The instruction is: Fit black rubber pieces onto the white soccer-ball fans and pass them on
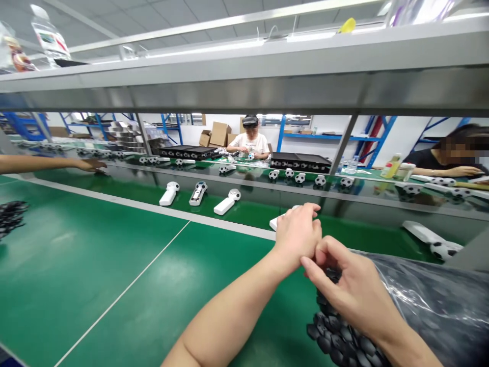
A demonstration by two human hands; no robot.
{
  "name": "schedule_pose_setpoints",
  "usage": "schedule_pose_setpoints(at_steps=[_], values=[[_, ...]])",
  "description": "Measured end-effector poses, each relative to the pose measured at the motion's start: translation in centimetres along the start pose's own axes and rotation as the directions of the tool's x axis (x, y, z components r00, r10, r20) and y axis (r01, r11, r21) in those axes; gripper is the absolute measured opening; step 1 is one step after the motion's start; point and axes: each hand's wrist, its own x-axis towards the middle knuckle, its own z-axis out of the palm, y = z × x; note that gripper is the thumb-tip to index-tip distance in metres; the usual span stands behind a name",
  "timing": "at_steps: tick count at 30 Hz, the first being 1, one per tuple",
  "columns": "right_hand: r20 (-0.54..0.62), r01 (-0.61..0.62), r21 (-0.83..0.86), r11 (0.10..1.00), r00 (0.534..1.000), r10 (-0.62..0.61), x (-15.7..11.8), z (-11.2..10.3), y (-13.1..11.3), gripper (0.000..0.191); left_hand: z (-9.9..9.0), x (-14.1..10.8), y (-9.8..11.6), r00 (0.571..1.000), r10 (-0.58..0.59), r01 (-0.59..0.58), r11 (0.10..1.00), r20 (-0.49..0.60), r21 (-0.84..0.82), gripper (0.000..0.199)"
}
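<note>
My left hand (300, 232) reaches over the dark green belt, fingers curled at a white handheld device (274, 223). The device's handle end shows left of the hand; the hand covers most of the rest, and the thumb is hidden. Close behind the left wrist, my right hand (353, 288) is bent with thumb and forefinger near each other. Whatever they may pinch is too small to make out. Beneath the right hand lies a heap of black faceted pieces (336, 334), partly beside a clear plastic bag (431, 290).
Several white devices with football-patterned heads lie along the belt, one (227, 202) left of my hands and another (433, 239) at right. A co-worker's arm (46, 164) reaches in from the left. Two people sit across the line. A metal shelf (229, 76) spans overhead.
</note>
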Motion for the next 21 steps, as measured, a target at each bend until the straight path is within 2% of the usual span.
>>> schedule_pose_setpoints(at_steps=[5, 10, 15, 18, 21], values=[[0.082, -0.013, 0.069, 0.998, 0.997, 0.008, 0.05, -0.18, 0.53, 0.02, 0.1, -0.04, 0.03, 1.0, -0.026, 0.026, 1.0, 0.008, -0.007, 0.03], [0.036, 0.014, -0.014, 1.0, 0.999, -0.014, 0.01, -0.26, 0.43, 0.027, 0.11, -0.04, -0.02, 0.999, -0.028, 0.029, 0.999, 0.029, -0.019, 0.029], [0.106, -0.056, 0.084, 0.995, 0.993, 0.047, 0.1, -0.34, 0.35, 0.021, 0.26, 0.05, -0.18, 0.999, -0.028, 0.028, 1.0, 0.035, 0.011, 0.029], [0.11, -0.045, 0.097, 0.994, 0.993, 0.034, 0.09, -0.37, 0.22, 0.019, 0.35, 0.05, -0.23, 0.998, -0.024, 0.024, 1.0, 0.05, -0.003, 0.03], [0.081, -0.015, 0.083, 0.996, 0.997, 0.009, 0.04, -0.47, -0.11, 0.025, 0.4, 0.02, -0.24, 0.999, -0.003, 0.004, 1.0, 0.045, -0.009, 0.03]])
